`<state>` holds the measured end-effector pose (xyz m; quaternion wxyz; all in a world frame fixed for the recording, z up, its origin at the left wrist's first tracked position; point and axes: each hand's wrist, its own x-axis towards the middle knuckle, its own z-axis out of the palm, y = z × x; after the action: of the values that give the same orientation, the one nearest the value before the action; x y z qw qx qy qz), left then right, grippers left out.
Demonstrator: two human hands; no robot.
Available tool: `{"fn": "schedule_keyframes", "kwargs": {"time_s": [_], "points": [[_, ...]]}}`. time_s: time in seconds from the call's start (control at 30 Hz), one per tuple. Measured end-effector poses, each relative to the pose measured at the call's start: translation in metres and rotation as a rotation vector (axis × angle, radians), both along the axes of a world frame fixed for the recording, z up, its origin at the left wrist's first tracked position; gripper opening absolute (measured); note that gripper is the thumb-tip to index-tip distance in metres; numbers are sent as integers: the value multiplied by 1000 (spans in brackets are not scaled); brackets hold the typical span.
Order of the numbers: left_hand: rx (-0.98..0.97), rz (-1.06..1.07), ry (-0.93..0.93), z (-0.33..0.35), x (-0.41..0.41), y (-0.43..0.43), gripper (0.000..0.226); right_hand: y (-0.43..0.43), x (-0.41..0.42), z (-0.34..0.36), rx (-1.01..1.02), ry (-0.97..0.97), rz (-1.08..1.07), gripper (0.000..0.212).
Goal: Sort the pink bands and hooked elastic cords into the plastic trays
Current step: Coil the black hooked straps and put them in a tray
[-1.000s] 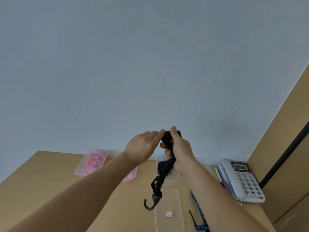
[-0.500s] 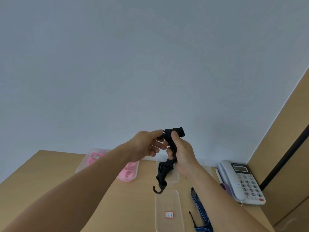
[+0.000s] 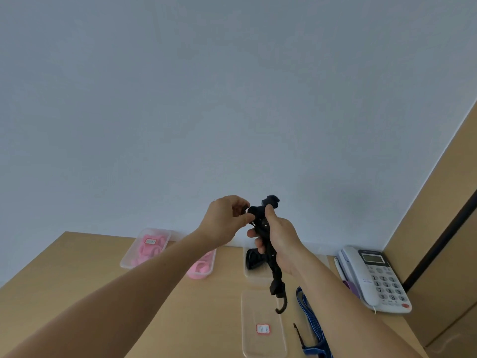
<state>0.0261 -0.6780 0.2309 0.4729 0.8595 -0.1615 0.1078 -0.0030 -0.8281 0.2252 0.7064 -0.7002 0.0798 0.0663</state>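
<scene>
Both hands are raised above the desk, holding a black hooked elastic cord (image 3: 268,244). My right hand (image 3: 278,239) grips its bundled middle, and the lower end hangs down with its hook (image 3: 281,304) over a clear tray (image 3: 263,329). My left hand (image 3: 227,218) pinches the cord's upper end. Another black cord lies in the far clear tray (image 3: 251,273), partly behind my right hand. Two trays on the left, the far left tray (image 3: 129,259) and the one beside it (image 3: 204,272), hold pink bands (image 3: 148,250). A blue hooked cord (image 3: 312,324) lies on the desk to the right.
A white desk telephone (image 3: 374,277) stands at the right by a wooden cabinet side (image 3: 438,228). The wooden desk (image 3: 77,280) meets a pale wall at the back. The near clear tray carries a small red-framed label (image 3: 263,328).
The dangling hook end has dropped lower and swung right, over the near tray. My left hand has closed onto the cord's top end.
</scene>
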Motion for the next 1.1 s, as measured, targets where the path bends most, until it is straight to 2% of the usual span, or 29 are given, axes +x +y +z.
{"fn": "schedule_keyframes", "kwargs": {"time_s": [0.07, 0.23, 0.3, 0.37, 0.4, 0.43, 0.47, 0.53, 0.6, 0.63, 0.7, 0.87, 1.1], "points": [[172, -70, -242, -4, -3, -1, 9, 2, -1, 2, 23, 24, 19, 59], [374, -159, -855, -13, 3, 2, 22, -3, 1, 12, 137, 112, 36, 52], [428, -178, -1018, -13, 7, 5, 23, -3, 2, 14, 194, 132, 40, 49], [444, -183, -1099, -15, 10, 8, 22, -2, 1, 14, 218, 130, 39, 46], [417, -175, -1079, -16, 11, 9, 21, -1, 1, 14, 228, 119, 33, 43], [335, -165, -984, -16, 9, 8, 22, -1, 1, 13, 241, 98, 26, 41], [204, -157, -799, -15, 5, 7, 23, -2, 2, 13, 259, 68, 16, 40], [-68, -150, -273, -7, -3, 5, 36, -1, 3, 13, 284, -14, -8, 39], [-195, -153, 176, 3, -5, 5, 49, 0, 5, 12, 196, -110, -27, 40], [-198, -187, 296, 5, -4, 6, 44, 2, 4, 11, 133, -152, -32, 40], [-198, -292, 386, 8, -6, 6, 34, 3, 3, 7, 77, -212, -25, 42], [-379, -411, 547, 8, -6, 10, 29, -1, 3, -5, 74, -267, 52, 39], [-367, -339, 433, 3, -4, 9, 15, -5, 2, -2, 2, -276, 91, 46]]}}
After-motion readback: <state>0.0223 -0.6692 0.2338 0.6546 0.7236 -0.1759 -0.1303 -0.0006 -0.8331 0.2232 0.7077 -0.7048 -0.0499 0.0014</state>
